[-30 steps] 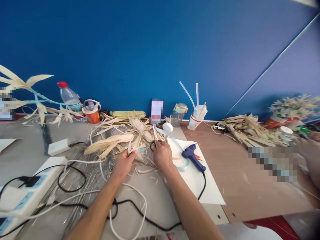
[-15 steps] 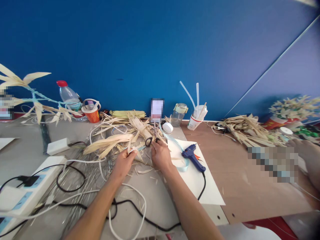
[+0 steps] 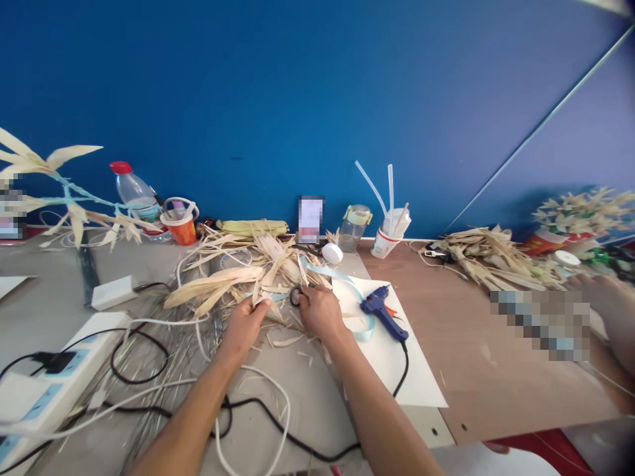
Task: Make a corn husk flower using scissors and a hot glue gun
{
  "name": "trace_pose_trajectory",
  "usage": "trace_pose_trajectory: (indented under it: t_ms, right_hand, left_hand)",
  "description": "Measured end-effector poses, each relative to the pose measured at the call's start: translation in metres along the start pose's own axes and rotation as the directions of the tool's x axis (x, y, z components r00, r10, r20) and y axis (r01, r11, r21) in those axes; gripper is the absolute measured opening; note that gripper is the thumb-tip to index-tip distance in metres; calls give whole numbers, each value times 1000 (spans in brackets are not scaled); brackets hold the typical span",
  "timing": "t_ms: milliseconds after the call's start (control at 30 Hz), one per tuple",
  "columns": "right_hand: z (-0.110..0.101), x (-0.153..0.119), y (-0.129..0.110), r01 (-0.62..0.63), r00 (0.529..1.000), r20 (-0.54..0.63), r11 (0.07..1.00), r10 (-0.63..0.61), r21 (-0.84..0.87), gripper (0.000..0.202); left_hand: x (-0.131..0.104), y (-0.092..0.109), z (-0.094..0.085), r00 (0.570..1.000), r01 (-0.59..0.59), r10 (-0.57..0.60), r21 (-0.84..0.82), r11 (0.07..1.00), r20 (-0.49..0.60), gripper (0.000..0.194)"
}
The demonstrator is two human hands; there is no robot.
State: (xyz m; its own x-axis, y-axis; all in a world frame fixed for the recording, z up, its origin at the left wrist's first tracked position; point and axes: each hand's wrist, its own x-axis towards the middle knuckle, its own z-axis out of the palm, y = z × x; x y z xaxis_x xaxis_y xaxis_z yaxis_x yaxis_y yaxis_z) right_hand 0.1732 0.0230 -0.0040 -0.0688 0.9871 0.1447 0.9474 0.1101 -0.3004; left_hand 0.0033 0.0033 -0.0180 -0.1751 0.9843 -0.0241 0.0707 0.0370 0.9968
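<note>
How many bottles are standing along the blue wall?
2. The red-capped plastic bottle is just left of the orange paper cup; the clear bottle with the pale yellow lid is right of the phone. Clutter may hide others.

The right grip [image 3: 322, 312] hides much of the scissors [image 3: 292, 291], and the left grip [image 3: 247, 324] covers part of a pale piece [image 3: 260, 300], too small to make out. Blocky blurring hides detail on the phone [image 3: 311, 219] and on a patch of the desk [image 3: 476, 370] at right. The right edge cuts off another person's hand [image 3: 608, 307]; the left edge crops the husk branch [image 3: 74, 192], a white sheet [image 3: 12, 285] and the power strip [image 3: 69, 370].
</note>
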Motion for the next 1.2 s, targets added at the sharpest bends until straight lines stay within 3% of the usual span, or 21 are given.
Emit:
trace_pose_trajectory:
  t_ms: [233, 367, 433, 600, 867, 933, 1000, 1067, 1133, 1200]
  right_hand:
    - [-11, -5, -3, 95, 992, 90, 992, -87, -80, 24]
    - [-17, -6, -7, 27, 997, 72, 996, -22, -81, 25]
    - [-22, -2, -10, 6, 992, 123, 994, 7, -108, 26]
    - [-35, 15, -24, 114, 952, 303, 966, -39, -233, 26]
    - [-41, 24, -30, 176, 941, 329, 949, -83, -263, 26]
    - [-45, 23, -27, 179, 960, 253, 958, -120, -223, 28]
    - [-49, 20, -25, 137, 990, 38, 985, -134, -109, 29]
    - [-49, 12, -25, 101, 984, -152, 991, -88, 84, 28]
    - [-44, 1, -27, 113, 982, -173, 965, -72, 239, 24]
    - [-37, -11, -29, 146, 983, -152, 947, -105, 288, 19]
  left_hand:
    - [0, 0, 0, 997, 45, -42, -43, 998, 67, 26]
    - [2, -2, 0, 997, 41, -38, -50, 998, 63, 27]
    - [3, -5, 0, 997, 39, -35, -56, 998, 68, 28]
    - [4, -7, 0, 997, 45, -38, -97, 994, 73, 29]
    - [5, -7, -1, 999, 29, -25, -108, 994, 42, 28]
    - [6, -7, -1, 999, 38, -34, -114, 993, 34, 29]
    - [7, -7, 0, 999, 44, -41, -129, 991, 22, 30]
    - [7, -7, 0, 999, 42, -39, -161, 986, 24, 30]
    - [6, -5, 0, 998, 56, -49, -203, 978, 37, 30]
    - [3, -2, 0, 996, 86, -76, -253, 964, 50, 31]
